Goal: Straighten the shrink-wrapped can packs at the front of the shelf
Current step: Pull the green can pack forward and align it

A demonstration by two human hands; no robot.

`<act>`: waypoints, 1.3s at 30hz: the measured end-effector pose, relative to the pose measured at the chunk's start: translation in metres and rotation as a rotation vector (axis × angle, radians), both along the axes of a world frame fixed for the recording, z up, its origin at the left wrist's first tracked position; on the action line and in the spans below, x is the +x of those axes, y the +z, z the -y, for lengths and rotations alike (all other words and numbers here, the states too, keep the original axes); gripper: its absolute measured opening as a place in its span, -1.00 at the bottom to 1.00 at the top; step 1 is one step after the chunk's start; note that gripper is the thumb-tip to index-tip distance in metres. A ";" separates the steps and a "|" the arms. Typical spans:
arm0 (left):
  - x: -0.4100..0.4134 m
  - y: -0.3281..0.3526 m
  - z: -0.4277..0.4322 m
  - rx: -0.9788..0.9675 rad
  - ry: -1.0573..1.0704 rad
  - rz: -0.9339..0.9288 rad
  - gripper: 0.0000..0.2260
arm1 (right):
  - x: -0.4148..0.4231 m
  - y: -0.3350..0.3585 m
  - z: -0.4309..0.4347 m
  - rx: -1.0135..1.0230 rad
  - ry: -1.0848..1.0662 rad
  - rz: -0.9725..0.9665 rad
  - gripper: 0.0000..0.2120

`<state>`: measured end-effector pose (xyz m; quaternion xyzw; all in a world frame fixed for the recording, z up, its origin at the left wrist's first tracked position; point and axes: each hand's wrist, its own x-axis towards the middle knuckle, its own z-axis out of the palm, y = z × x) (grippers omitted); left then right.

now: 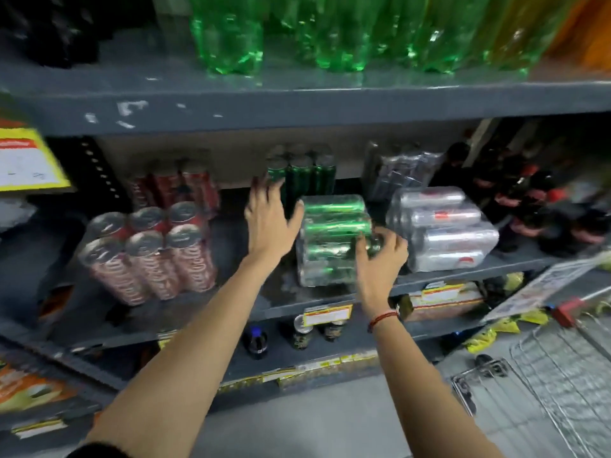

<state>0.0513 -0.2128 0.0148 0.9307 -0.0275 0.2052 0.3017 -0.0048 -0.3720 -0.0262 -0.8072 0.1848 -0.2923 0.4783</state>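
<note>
A shrink-wrapped pack of green cans point(330, 233) lies on its side at the front of the grey middle shelf point(297, 299). My right hand point(380, 259) grips its front right corner. My left hand point(269, 219) is spread open with fingers apart, its thumb touching the pack's upper left edge. A pack of red cans point(148, 252) leans tilted at the front left. A silver can pack point(443, 226) lies on its side to the right, close beside the green one.
Further back stand upright red point(175, 190), green point(301, 173) and silver point(400, 170) packs. Dark bottles point(529, 200) fill the right end. Green bottles point(330, 31) sit on the shelf above. A wire trolley point(555, 368) stands at the lower right.
</note>
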 end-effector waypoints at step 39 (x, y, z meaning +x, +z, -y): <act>0.064 -0.058 -0.053 -1.521 -0.314 -0.542 -0.44 | 0.014 -0.008 -0.050 -0.536 0.572 0.233 -0.56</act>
